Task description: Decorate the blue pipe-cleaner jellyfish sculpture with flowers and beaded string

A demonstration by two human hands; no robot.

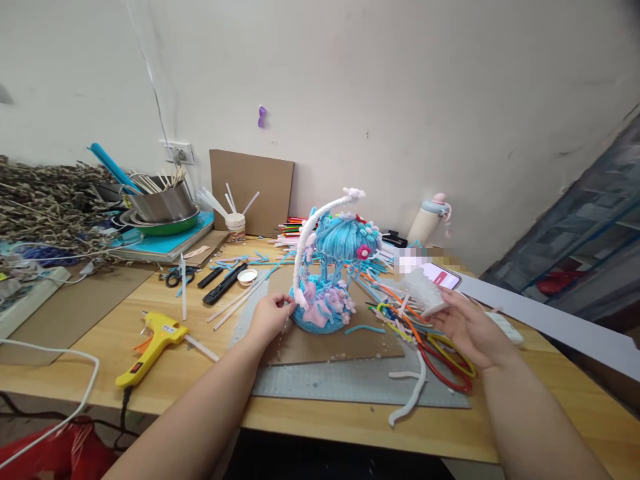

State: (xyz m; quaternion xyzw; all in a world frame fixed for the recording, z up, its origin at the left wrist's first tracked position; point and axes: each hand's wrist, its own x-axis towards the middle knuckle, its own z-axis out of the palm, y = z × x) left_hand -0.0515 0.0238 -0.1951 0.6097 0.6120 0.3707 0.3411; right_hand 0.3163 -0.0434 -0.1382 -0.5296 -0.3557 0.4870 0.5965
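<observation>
A blue fluffy pipe-cleaner jellyfish lamp-like craft (345, 240) stands upright on a round blue base, with pink ruffles, small flowers and a white fuzzy curved stem (305, 247) at its left. My left hand (273, 320) is closed, its fingertips pinching at the left edge of the base beside the stem's foot. In my right hand (465, 327), to the right of the craft, is a white, rough-textured piece (425, 292), partly blurred; its kind is unclear. It overlaps a lit phone (444, 277). Cardboard (320, 350) lies beneath the craft.
A yellow glue gun (157, 343) lies at left, near scissors (179, 277) and black cutters (225, 283). Loose pipe cleaners (440, 360) are strewn right of the craft. Behind stand a cup of glue sticks (235, 227), a metal bowl (165, 203) and a bottle (425, 221).
</observation>
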